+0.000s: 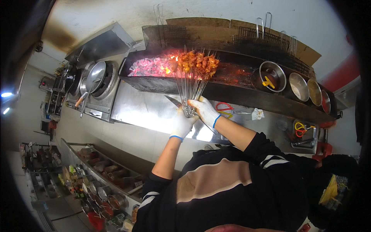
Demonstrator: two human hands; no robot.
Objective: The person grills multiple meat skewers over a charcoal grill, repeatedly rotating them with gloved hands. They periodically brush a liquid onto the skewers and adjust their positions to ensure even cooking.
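A bundle of several metal skewers (190,87) loaded with reddish-orange meat pieces (198,62) fans out over the glowing coals (148,67) of a long charcoal grill (232,94). Both my hands wear white gloves with blue cuffs. My left hand (181,124) grips the lower ends of the skewers from below. My right hand (206,111) closes on the same bundle just beside it, the two hands touching. The meat ends sit above the fire, and the handle ends point back toward me.
A steel counter (143,112) runs in front of the grill, with a knife blade (172,101) and red and yellow scissors (224,108) on it. Woks (94,75) stand at left, metal bowls (272,76) at right, wire grill baskets (164,35) behind. Ingredient trays (100,185) sit lower left.
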